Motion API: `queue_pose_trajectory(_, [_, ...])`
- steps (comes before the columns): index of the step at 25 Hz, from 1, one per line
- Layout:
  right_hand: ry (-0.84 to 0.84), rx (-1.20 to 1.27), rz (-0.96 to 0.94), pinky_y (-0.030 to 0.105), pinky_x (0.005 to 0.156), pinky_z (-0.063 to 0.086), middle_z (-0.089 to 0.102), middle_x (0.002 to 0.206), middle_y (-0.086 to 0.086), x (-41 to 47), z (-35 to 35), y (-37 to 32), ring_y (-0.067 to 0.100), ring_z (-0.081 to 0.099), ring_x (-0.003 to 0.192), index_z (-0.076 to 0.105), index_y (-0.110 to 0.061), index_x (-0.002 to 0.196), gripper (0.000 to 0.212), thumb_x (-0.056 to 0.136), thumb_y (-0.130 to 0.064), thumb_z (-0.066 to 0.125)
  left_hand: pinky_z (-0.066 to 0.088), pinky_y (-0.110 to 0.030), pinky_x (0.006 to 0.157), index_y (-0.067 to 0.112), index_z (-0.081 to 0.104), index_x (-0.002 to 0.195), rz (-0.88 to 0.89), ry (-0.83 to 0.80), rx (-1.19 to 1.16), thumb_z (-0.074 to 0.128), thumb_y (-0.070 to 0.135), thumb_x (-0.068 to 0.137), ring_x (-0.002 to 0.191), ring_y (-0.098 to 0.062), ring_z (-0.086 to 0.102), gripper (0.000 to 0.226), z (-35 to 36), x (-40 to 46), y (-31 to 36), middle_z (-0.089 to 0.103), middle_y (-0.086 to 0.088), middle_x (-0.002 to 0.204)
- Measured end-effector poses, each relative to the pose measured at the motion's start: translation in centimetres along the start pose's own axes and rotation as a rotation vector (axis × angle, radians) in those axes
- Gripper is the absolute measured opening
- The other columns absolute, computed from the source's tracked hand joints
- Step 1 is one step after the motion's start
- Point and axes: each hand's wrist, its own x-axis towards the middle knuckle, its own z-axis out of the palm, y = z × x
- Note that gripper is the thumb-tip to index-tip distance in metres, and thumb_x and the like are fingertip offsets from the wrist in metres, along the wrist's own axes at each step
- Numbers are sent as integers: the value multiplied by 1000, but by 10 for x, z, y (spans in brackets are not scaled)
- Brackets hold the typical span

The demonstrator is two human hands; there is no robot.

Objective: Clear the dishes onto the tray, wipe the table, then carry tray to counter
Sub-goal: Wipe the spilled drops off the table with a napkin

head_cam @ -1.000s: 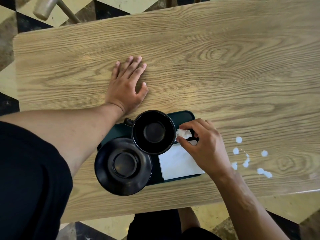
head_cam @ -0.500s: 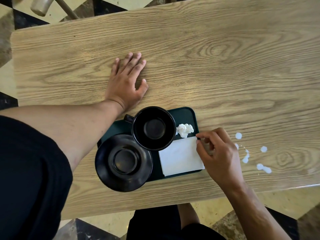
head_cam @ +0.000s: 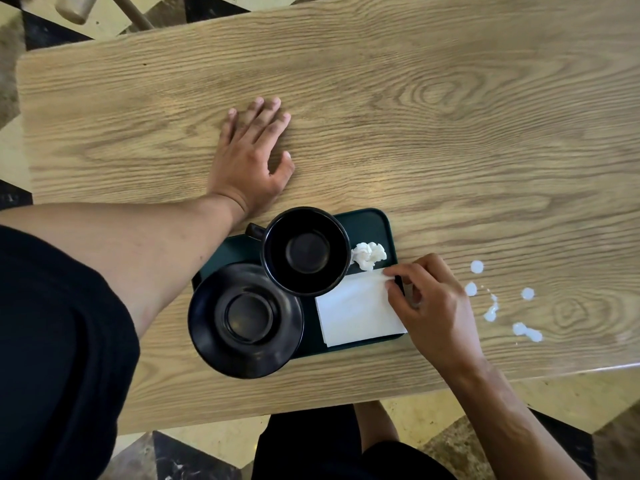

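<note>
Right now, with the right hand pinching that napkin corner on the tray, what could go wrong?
1. The saucer overhangs the tray on the near left; lifting the tray could tip it off.
2. The cup seems to rest partly on the saucer's rim; tugging the flat napkin with the right hand may jostle it.
3. The white spill drops lie beside that hand; the wrist could smear them before wiping.

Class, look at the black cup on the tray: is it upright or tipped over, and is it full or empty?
Upright and empty. The cup opens straight up toward the camera, and its bare dark bottom shows with no liquid inside.
</note>
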Motion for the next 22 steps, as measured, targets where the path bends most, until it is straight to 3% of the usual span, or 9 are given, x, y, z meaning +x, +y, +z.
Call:
queue_pose_trajectory(5, [0,26,-32,18,64,47,55,88,-10,3,-2,-2,9,57,75,73,-16,90,13,82,-6,76,10,-54,128,13,44,154,2,4,-2,43,39,98,158,-24,20,62,1,0,0,33,-6,167])
queue_pose_trajectory(8, [-16,208,-73,26,70,46,60,86,-4,-2,-12,-7,18,58,84,64,-12,76,11,75,-1,66,9,-54,128,14,43,155,0,5,8,43,38,98,158,-23,19,62,2,0,0,32,-5,168])
queue_pose_trajectory(11, [-38,745,204,39,63,45,70,78,9,-3,-24,-7,32,63,78,54,-8,66,15,64,5,46,9,-54,128,14,42,155,4,-1,9,43,38,99,159,-23,18,61,2,0,0,30,-5,168])
queue_pose_trajectory(14, [156,1069,470,32,53,24,55,60,3,4,-35,1,21,44,57,55,-16,62,25,65,4,40,9,-54,128,13,42,155,5,7,6,43,37,98,159,-23,19,62,2,0,-1,31,-6,168])
queue_pose_trajectory(16, [351,1085,576,29,51,21,48,60,-4,14,-42,10,12,37,54,59,-22,64,28,73,1,45,9,-54,129,14,42,155,5,6,8,43,38,98,159,-23,18,62,2,1,-1,31,-6,168])
queue_pose_trajectory(19, [568,913,682,24,53,35,55,69,-6,38,-53,22,7,47,59,64,-23,77,24,84,-3,52,8,-53,129,14,42,155,9,4,5,42,39,97,159,-22,18,62,3,1,-2,30,-5,168])
queue_pose_trajectory(22, [489,649,676,20,54,45,63,81,-7,67,-61,31,0,56,62,65,-17,99,17,87,-8,55,7,-51,129,15,43,155,9,13,3,42,39,96,159,-21,18,63,4,1,-4,30,-4,168])
